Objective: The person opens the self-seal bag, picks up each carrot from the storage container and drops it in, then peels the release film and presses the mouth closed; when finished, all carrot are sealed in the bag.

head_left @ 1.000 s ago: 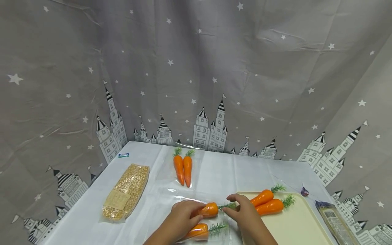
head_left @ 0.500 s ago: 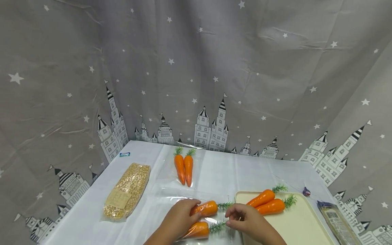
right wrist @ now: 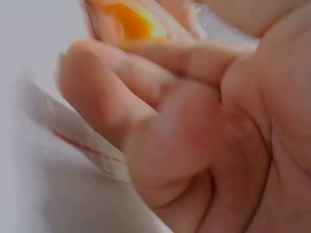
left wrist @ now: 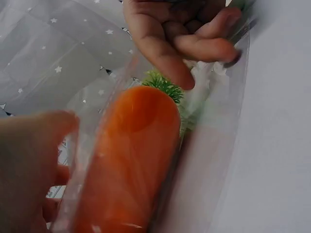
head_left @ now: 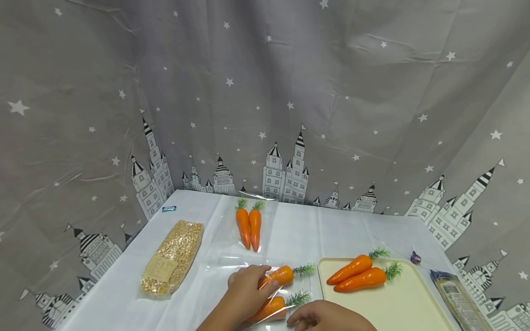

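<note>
My left hand (head_left: 247, 288) holds a clear plastic bag (head_left: 219, 272), its thumb and fingers on the film around an orange carrot (head_left: 283, 276). A second carrot (head_left: 270, 309) lies nearer in the same bag, and green tops stick out toward the bag's right side. In the left wrist view the left hand (left wrist: 29, 160) is beside a film-covered carrot (left wrist: 138, 145). My right hand (head_left: 331, 317) is near the bag's lower right edge, fingers loosely bent and partly cut off. A pink-lined strip of film (right wrist: 87, 144) runs behind its blurred fingers; whether they touch it is unclear.
A cream tray (head_left: 397, 303) with two carrots (head_left: 360, 279) stands at right. Another clear bag with two carrots (head_left: 254, 227) lies farther back. A bag of yellow kernels (head_left: 175, 253) is at left. A long packet (head_left: 459, 299) and a small purple item (head_left: 415, 257) lie beyond the tray.
My right hand has moved from the upper carrot's green top down toward the near edge of the bag. The left hand stays over the upper carrot, with a slight shift.
</note>
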Demonstrator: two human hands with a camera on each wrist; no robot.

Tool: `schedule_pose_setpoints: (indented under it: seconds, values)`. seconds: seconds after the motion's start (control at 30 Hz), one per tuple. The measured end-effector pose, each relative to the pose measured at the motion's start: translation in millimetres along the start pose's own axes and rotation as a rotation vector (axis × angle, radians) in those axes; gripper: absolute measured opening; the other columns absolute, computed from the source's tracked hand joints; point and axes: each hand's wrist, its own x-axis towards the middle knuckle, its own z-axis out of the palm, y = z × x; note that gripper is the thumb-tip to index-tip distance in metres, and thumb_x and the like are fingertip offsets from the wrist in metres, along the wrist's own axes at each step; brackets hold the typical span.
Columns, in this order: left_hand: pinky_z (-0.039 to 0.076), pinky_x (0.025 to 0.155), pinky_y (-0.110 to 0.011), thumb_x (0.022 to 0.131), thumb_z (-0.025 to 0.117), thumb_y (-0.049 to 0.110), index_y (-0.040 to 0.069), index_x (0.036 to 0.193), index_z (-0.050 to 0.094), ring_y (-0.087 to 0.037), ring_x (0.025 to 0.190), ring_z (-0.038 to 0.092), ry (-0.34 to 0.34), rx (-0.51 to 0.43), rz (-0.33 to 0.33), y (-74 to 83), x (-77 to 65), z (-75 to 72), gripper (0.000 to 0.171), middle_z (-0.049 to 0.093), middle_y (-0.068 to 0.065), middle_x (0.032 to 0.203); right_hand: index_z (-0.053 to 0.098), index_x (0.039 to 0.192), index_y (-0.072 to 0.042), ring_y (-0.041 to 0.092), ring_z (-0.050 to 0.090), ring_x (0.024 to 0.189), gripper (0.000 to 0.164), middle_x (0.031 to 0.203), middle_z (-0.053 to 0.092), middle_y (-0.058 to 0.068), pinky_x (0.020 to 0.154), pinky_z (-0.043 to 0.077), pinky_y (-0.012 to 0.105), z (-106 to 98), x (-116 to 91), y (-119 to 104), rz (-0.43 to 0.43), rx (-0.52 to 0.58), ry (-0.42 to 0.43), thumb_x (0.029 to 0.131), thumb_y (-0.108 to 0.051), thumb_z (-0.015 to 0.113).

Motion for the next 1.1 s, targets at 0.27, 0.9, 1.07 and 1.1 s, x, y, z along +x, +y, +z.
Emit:
schedule_pose_setpoints:
  seconds: [0.27, 0.9, 1.07, 1.1]
  values:
    - [0.037, 0.106, -0.07, 0.102, 0.061, 0.049, 0.015, 0.133, 0.068, -0.037, 0.131, 0.059, 0.075, -0.008, -0.05, -7.9, 3.9, -9.4, 0.047, 0.068, -0.007, 0.137, 0.08, 0.103, -0.013, 0.019, 0.071, 0.082, 0.033, 0.09, 0.078, 0.001, 0.083, 0.062, 0.042, 7.3, 17.5, -2.1, 0.165, 0.058, 0.185, 0.102, -0.043, 0.065]
    - [0.024, 0.111, -0.079, 0.096, 0.069, 0.045, 0.016, 0.136, 0.067, -0.043, 0.13, 0.054, 0.089, 0.167, -0.232, -23.7, 8.2, -17.1, 0.049, 0.066, -0.011, 0.137, 0.065, 0.098, -0.004, 0.013, 0.07, 0.069, 0.022, 0.086, 0.075, 0.007, 0.066, 0.062, 0.029, 14.6, 18.7, 1.1, 0.224, 0.286, 0.525, 0.105, -0.022, 0.055]
    - [0.027, 0.11, -0.077, 0.095, 0.07, 0.045, 0.014, 0.136, 0.067, -0.046, 0.136, 0.048, 0.085, 0.18, -0.253, -23.8, 7.5, -17.5, 0.052, 0.06, -0.017, 0.144, 0.062, 0.095, -0.001, 0.014, 0.068, 0.066, 0.019, 0.086, 0.072, 0.008, 0.064, 0.061, 0.03, 6.3, 15.5, 1.7, 0.253, 0.301, 0.667, 0.105, -0.016, 0.054]
    - [0.027, 0.11, -0.077, 0.095, 0.07, 0.046, 0.014, 0.136, 0.067, -0.046, 0.137, 0.047, 0.083, 0.178, -0.259, -24.0, 7.4, -17.2, 0.053, 0.059, -0.017, 0.145, 0.061, 0.096, -0.001, 0.014, 0.067, 0.066, 0.019, 0.086, 0.072, 0.008, 0.064, 0.061, 0.03, 4.4, 14.9, 1.6, 0.265, 0.313, 0.693, 0.105, -0.016, 0.055]
